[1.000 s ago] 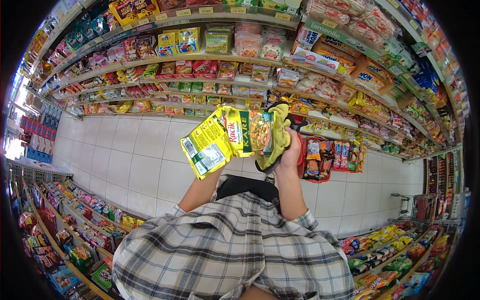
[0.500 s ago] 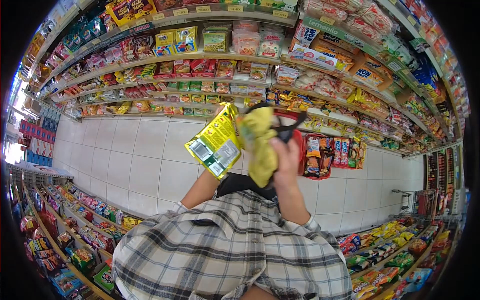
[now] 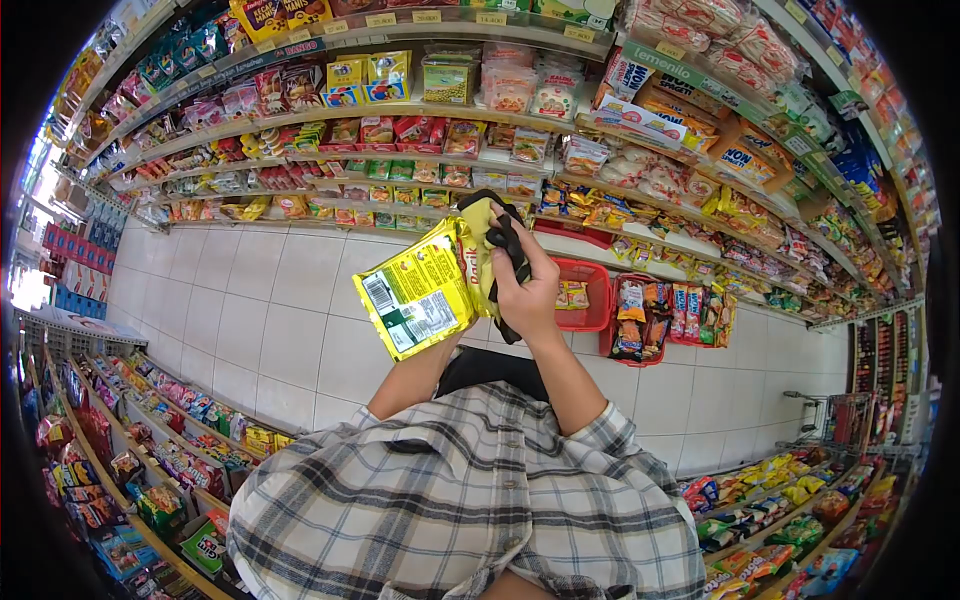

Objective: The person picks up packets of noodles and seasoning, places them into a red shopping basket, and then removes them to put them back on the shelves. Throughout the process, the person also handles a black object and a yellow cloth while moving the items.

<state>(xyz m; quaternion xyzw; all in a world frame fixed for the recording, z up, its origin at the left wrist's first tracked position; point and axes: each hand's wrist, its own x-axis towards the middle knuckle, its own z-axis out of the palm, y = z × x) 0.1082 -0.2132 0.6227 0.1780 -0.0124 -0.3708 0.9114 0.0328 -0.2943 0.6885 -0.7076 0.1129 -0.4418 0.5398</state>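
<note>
My left hand [image 3: 455, 343] holds a yellow seasoning packet [image 3: 410, 290] from beneath, in front of my chest. Its printed back with a barcode faces up, and the packet covers most of my left fingers. My right hand [image 3: 530, 290] is closed around a yellow-green cloth [image 3: 483, 225] with black parts. The cloth lies against the packet's right side, over part of its red lettering.
Several red baskets [image 3: 583, 320] stand on the tiled floor by the shelf, with snack packs [image 3: 630, 300] in some. Stocked shelves [image 3: 400, 110] curve across the front. More shelves run behind on both sides. A shopping cart [image 3: 830, 410] stands at right.
My right hand has brought the cloth left and up against the packet. The packet has shifted slightly left, and a red basket previously behind my right hand now shows.
</note>
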